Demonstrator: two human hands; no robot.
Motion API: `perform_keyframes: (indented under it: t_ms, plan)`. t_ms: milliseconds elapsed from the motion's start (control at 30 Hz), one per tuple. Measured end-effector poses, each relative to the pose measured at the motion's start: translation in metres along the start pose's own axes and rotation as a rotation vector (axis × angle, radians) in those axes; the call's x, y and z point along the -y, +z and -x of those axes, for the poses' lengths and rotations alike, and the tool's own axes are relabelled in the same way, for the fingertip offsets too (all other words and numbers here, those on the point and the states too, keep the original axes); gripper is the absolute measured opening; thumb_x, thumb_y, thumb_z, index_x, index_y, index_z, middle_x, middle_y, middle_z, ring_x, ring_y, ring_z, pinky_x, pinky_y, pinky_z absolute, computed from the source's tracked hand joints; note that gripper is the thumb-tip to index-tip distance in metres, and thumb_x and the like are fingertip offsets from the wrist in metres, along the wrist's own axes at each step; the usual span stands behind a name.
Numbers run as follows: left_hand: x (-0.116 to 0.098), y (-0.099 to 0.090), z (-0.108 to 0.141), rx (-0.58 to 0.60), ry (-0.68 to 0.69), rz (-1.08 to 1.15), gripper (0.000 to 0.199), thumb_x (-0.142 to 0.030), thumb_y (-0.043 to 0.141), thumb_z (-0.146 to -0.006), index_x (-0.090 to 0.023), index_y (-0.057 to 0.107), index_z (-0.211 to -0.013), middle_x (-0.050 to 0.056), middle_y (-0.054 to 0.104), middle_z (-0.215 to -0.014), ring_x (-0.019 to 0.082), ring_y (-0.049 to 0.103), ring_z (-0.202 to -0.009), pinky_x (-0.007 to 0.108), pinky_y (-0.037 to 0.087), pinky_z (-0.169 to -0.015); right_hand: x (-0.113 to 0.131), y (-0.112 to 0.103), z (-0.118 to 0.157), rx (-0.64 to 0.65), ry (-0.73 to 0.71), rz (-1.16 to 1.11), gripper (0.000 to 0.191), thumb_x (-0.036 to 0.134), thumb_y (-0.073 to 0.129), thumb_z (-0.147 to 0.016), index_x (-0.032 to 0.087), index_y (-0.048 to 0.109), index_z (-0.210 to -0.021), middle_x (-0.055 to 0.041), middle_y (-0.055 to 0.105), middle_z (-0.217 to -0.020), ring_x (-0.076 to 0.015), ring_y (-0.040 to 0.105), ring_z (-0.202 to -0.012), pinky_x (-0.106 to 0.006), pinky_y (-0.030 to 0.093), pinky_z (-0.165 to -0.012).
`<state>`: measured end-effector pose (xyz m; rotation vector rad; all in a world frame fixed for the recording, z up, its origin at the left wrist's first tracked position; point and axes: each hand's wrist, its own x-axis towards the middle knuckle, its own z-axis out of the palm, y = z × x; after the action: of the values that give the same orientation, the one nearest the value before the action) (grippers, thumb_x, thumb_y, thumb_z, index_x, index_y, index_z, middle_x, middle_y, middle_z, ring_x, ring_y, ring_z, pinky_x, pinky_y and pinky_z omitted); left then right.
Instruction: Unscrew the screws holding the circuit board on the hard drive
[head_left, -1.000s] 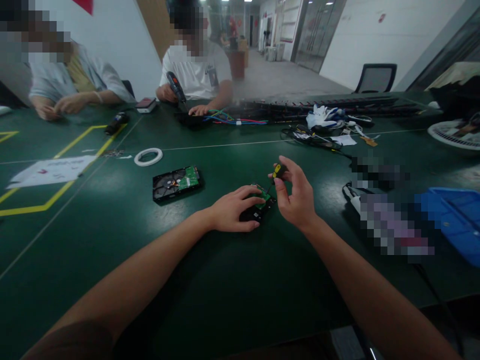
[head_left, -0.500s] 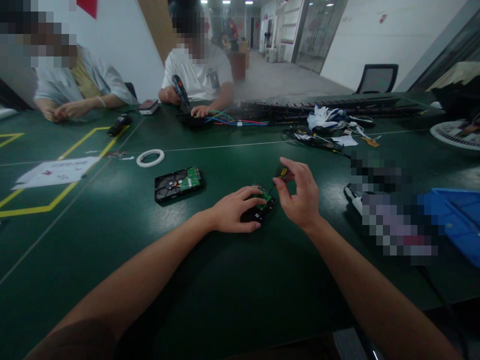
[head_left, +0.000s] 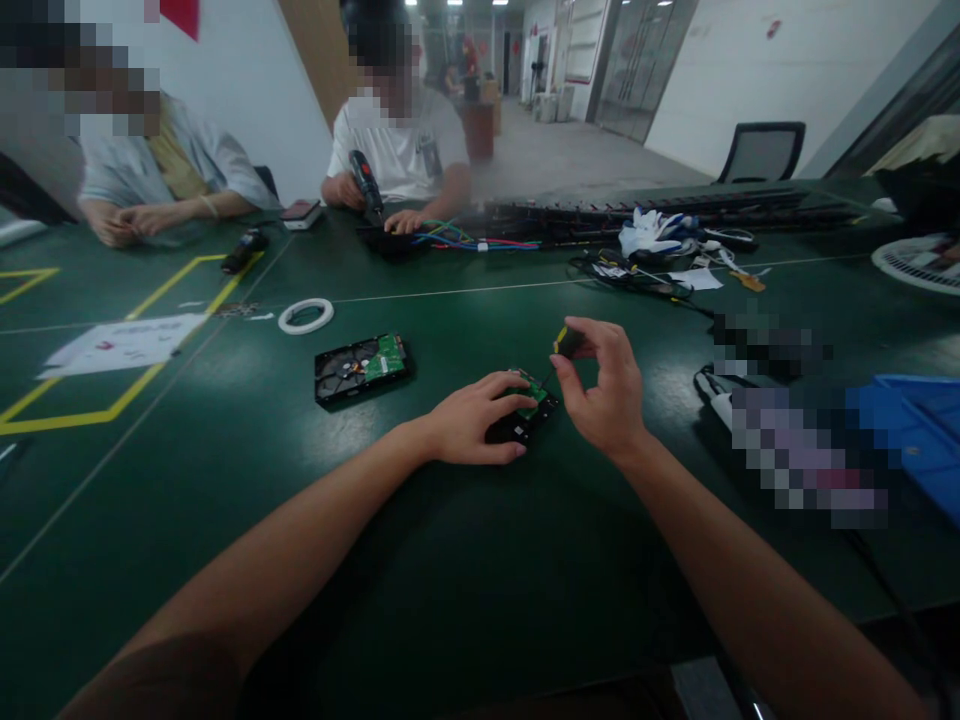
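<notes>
My left hand point(head_left: 474, 420) lies over a black hard drive point(head_left: 529, 428) with a green circuit board, fingers across its top and thumb along the near edge, pressing it on the table. Much of that drive is hidden under the fingers. Pinched between the thumb and fingers of my right hand point(head_left: 609, 400) is a small screwdriver point(head_left: 568, 343) with a black and yellow handle. Its thin shaft slants down to the board side of the drive; the tip is too small to make out. A second hard drive point(head_left: 361, 370) lies to the left, board side up.
A white ring of tape point(head_left: 306, 316) and papers point(head_left: 124, 345) lie on the green table at left. Across the table, one co-worker holds a power drill point(head_left: 366, 182); another sits with hands together. White gloves point(head_left: 652, 232), cables and a blue bin point(head_left: 911, 425) are at right.
The screwdriver's handle has turned in my right fingers, its yellow marking now facing left. My left hand stays on the drive. The whole view has shifted slightly.
</notes>
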<state>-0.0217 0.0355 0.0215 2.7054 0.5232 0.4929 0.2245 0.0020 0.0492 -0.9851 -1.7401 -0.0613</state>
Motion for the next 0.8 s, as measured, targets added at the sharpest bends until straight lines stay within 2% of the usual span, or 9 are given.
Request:
perform_keyframes:
  t_ms: [167, 333, 467, 667, 800]
  plan:
    - [-0.0011, -0.0007, 0.0001, 0.013, -0.013, -0.006, 0.068, -0.059, 0.073, -0.097, -0.022, 0.058, -0.153, 0.018, 0.048, -0.163, 0.042, 0.045, -0.156, 0.063, 0.046, -0.126, 0.0009, 0.001, 0.0013, 0.032, -0.013, -0.073, 0.055, 0.014, 0.061, -0.102, 0.036, 0.051, -0.152, -0.0096, 0.061, -0.135, -0.0276, 0.069, -0.115, -0.051, 0.068, -0.092]
    - [0.0, 0.0016, 0.0012, -0.005, -0.007, 0.018, 0.068, -0.056, 0.075, -0.097, -0.025, 0.056, -0.154, 0.018, 0.049, -0.163, 0.042, 0.048, -0.153, 0.066, 0.047, -0.124, 0.0049, -0.0021, -0.002, -0.013, -0.021, 0.011, 0.047, 0.022, 0.072, -0.1, 0.037, 0.059, -0.143, -0.0083, 0.058, -0.123, -0.0279, 0.064, -0.114, -0.051, 0.065, -0.092]
    - [0.0007, 0.0025, 0.0014, -0.013, 0.001, 0.009, 0.069, -0.056, 0.075, -0.096, -0.024, 0.056, -0.154, 0.018, 0.049, -0.163, 0.042, 0.048, -0.154, 0.065, 0.046, -0.126, 0.0056, -0.0032, -0.0037, -0.024, -0.013, 0.029, 0.04, 0.021, 0.07, -0.102, 0.036, 0.061, -0.138, -0.0069, 0.059, -0.119, -0.0259, 0.064, -0.109, -0.047, 0.065, -0.087]
    - [0.0003, 0.0016, 0.0011, 0.002, -0.008, 0.001, 0.069, -0.057, 0.075, -0.096, -0.024, 0.056, -0.154, 0.018, 0.049, -0.163, 0.042, 0.048, -0.154, 0.065, 0.046, -0.125, 0.0044, -0.0018, -0.0022, -0.017, -0.025, -0.004, 0.053, 0.017, 0.065, -0.102, 0.036, 0.054, -0.15, -0.0084, 0.063, -0.131, -0.0262, 0.066, -0.11, -0.047, 0.067, -0.085]
    - [-0.0003, 0.0018, 0.001, -0.009, -0.01, 0.011, 0.069, -0.056, 0.076, -0.095, -0.026, 0.056, -0.154, 0.017, 0.049, -0.163, 0.043, 0.048, -0.154, 0.067, 0.046, -0.125, 0.0053, -0.0021, -0.0021, 0.006, -0.036, -0.01, 0.054, 0.015, 0.063, -0.101, 0.037, 0.055, -0.15, -0.0087, 0.062, -0.132, -0.0276, 0.065, -0.116, -0.048, 0.068, -0.087]
